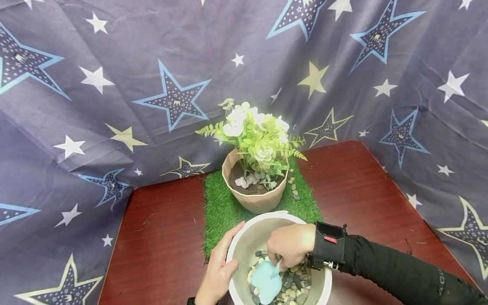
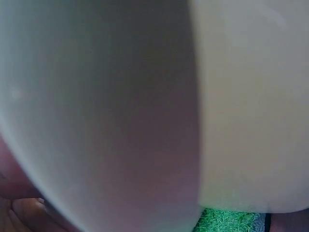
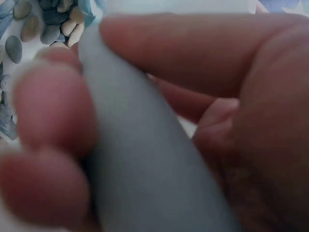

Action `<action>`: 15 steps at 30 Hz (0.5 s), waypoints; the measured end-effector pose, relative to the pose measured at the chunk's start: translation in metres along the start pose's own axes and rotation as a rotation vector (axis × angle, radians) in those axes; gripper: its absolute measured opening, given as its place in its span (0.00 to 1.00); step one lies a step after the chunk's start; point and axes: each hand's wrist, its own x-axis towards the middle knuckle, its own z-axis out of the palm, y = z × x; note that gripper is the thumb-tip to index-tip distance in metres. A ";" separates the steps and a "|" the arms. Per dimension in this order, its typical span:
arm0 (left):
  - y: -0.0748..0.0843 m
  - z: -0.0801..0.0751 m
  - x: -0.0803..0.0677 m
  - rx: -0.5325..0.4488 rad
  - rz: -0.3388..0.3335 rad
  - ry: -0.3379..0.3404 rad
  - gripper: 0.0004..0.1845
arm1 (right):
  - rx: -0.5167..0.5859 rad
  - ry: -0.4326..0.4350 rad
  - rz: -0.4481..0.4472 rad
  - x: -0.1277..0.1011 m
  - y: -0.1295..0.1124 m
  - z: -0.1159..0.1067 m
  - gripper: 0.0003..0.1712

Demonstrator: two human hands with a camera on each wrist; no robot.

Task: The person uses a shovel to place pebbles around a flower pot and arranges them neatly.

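A white bucket [image 1: 325, 292] holds a layer of pebbles [image 1: 295, 283] at its bottom. My left hand [image 1: 219, 264] grips the bucket's left side, its thumb at the rim and its fingers along the outer wall. Inside the bucket, my right hand [image 1: 290, 243] holds a light blue toy shovel [image 1: 266, 281] by its handle. The broad blade lies over the pebbles. In the right wrist view, the thumb and fingers wrap the thick shovel handle [image 3: 130, 135]. Blurred, the bucket wall [image 2: 96, 96] fills much of the left wrist view.
Just behind the bucket stands a beige pot [image 1: 259, 201] with soil, white flowers [image 1: 238, 120] and green leaves. It rests on an artificial grass mat [image 1: 215, 207], with a few pebbles [image 1: 292, 186] beside it. A reddish wooden table [image 1: 164, 245] lies beneath, before a star-patterned cloth [image 1: 122, 76].
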 end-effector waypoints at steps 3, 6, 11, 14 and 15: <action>0.000 0.000 0.000 0.008 0.001 0.002 0.49 | 0.004 0.000 -0.012 0.000 0.001 0.001 0.09; -0.001 0.001 0.000 0.013 -0.001 0.004 0.49 | 0.001 0.001 -0.029 0.001 0.002 0.001 0.10; -0.002 0.001 0.000 0.023 0.006 0.004 0.49 | 0.000 -0.023 -0.036 -0.002 0.002 0.000 0.05; -0.002 0.000 0.000 0.018 0.006 0.003 0.49 | -0.008 -0.020 -0.032 -0.003 -0.002 0.000 0.02; -0.002 0.000 0.000 0.016 0.006 0.001 0.49 | -0.014 -0.011 -0.030 -0.004 -0.003 0.001 0.03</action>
